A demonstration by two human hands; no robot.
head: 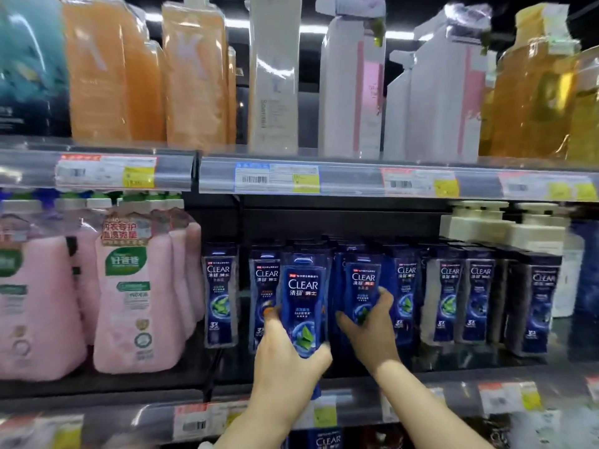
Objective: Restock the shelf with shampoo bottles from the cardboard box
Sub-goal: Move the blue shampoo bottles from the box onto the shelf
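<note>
From the head camera, the left hand [285,348] grips a blue shampoo bottle [304,303] low down, fingers curled round its lower left edge and the thumb wrapped under its base on the right, so the bottle rises straight up out of the grip. Its long axis is upright, cap end up and label facing the camera, and it sits just nearer than the row of matching bottles [450,299] standing on the middle shelf [486,361]. The right hand [372,322] is just beside it to the right, fingers curled round the lower part of a second blue bottle [363,290], which also stands upright with its label forward and looks level with the front of the row; whether its base is already resting on the shelf cannot be told. The coming move seems to turn on the gap to the far side: the left hand's bottle lies in front of the row, between a bottle on the left [220,293] and the right hand's bottle, so it likely needs to go straight back, kept upright. The left hand is the nearer one to that slot. Pink refill pouches [136,303] stand well to the left. The cardboard box is not in view.
</note>
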